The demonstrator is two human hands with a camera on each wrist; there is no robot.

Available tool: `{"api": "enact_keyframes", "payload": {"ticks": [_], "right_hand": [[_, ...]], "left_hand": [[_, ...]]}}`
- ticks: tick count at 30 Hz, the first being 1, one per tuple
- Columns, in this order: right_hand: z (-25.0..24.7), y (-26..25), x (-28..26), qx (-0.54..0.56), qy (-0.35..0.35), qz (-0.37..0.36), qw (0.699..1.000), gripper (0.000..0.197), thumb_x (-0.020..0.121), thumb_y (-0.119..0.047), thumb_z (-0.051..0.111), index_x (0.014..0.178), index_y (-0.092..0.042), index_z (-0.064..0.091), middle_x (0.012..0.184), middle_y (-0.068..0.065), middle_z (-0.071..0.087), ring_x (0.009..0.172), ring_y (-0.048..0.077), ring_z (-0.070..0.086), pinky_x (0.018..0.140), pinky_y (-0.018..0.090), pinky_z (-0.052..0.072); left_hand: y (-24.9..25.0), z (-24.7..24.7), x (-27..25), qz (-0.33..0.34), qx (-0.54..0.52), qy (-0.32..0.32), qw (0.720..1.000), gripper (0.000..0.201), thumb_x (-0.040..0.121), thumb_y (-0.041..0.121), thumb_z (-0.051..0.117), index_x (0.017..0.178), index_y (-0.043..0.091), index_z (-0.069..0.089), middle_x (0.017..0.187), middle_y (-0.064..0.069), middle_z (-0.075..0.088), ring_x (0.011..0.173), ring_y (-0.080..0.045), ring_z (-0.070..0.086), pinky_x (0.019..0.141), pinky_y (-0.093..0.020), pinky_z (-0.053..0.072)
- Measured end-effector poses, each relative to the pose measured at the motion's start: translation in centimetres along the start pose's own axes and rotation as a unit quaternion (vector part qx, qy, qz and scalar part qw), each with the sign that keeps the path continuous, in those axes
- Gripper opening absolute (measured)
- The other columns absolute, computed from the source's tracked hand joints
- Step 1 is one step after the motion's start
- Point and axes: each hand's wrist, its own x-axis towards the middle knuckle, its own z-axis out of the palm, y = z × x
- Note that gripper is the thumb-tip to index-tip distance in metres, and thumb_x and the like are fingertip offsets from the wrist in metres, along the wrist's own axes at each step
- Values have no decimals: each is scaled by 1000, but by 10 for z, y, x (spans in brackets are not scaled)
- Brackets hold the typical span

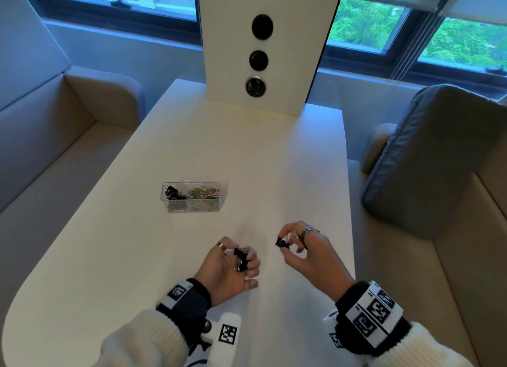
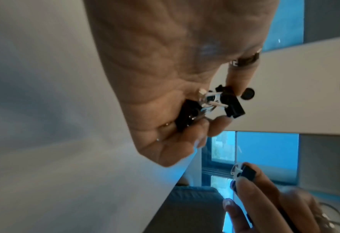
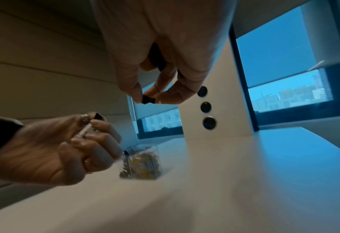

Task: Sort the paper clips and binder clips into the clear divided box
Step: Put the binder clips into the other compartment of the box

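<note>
The clear divided box stands on the white table, black binder clips in its left part and coloured paper clips in its right. Nearer me, my left hand lies palm up and its curled fingers hold black binder clips, seen close as clips in the left wrist view. To its right my right hand pinches one black binder clip between thumb and fingertips, just above the table. The right wrist view shows that clip, the left hand and the box.
A white upright panel with three round black fittings rises at the table's far end. Beige bench seats flank the table, with a grey cushion on the right. Windows run behind.
</note>
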Motion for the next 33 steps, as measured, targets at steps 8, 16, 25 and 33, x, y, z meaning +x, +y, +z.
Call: {"api": "enact_keyframes", "payload": {"ticks": [8, 16, 25, 33], "right_hand": [[35, -63, 33, -90, -89, -108, 986, 11, 74, -23, 42, 85, -24, 45, 85, -5, 58, 81, 9, 51, 75, 23, 33], [76, -85, 74, -180, -168, -105, 963, 50, 79, -58, 36, 110, -22, 53, 122, -7, 53, 116, 14, 42, 98, 31, 26], [101, -52, 159, -188, -123, 50, 973, 49, 92, -38, 46, 135, -17, 36, 140, -3, 38, 129, 17, 27, 106, 37, 26], [128, -37, 187, -212, -178, 95, 956, 59, 91, -34, 48, 143, -17, 24, 146, 1, 29, 135, 21, 21, 109, 41, 22]], "left_hand": [[33, 0, -10, -11, -139, 9, 990, 30, 83, 20, 36, 90, -1, 57, 75, -16, 65, 60, -22, 63, 55, -28, 55], [70, -49, -23, -6, -192, 85, 978, 40, 92, 30, 33, 93, -1, 58, 74, -18, 64, 60, -25, 65, 56, -28, 56], [140, -93, -27, 93, -223, 168, 956, 28, 86, 14, 40, 87, -1, 64, 76, -22, 65, 62, -30, 67, 57, -43, 59], [166, -108, -13, 80, -264, 214, 937, 33, 93, 18, 34, 76, -4, 52, 89, -23, 49, 81, -31, 49, 51, -52, 52]]}}
